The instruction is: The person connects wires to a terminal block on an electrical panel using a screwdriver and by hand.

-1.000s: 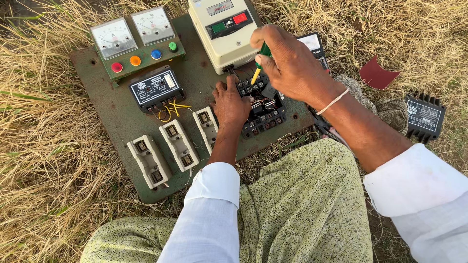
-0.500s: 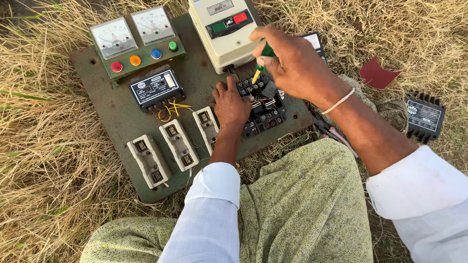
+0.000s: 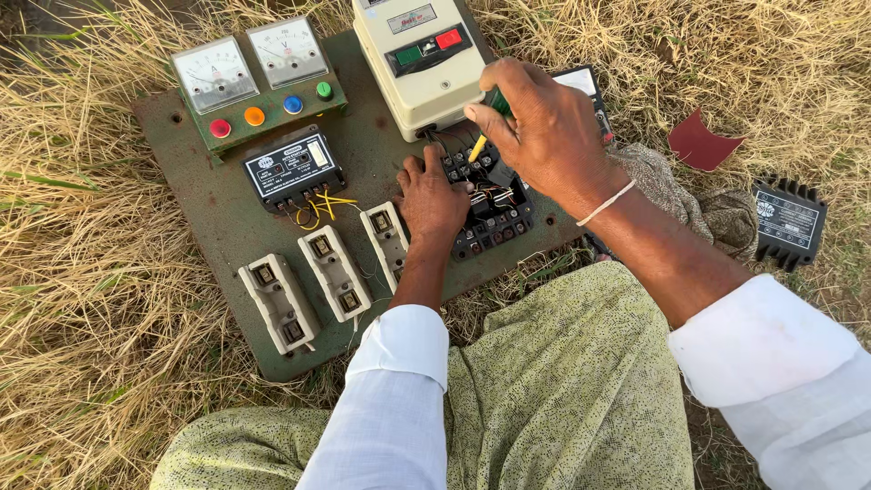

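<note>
The right hand is clenched around a green-handled screwdriver, whose yellow shaft slants down to the top of the black terminal block. The left hand lies flat with loose fingers against the left side of that block, grasping nothing. The block sits on the lower right part of a dark green metal board lying on dry grass, and its open top holds rows of screw terminals with thin wires bunched across them. Just above the block stands a cream switch box carrying a green and a red button in a dark recess. Left of the block, past the left hand, three white fuse carriers stand in a slanted row, each with small dark sockets. Up-left of the block is a small black relay unit with yellow wires beneath, and farther up-left a green housing holds two white dial meters above four coloured lamps. Well right of the block, off the board, a black finned module rests on the grass beside a dark red scrap.
</note>
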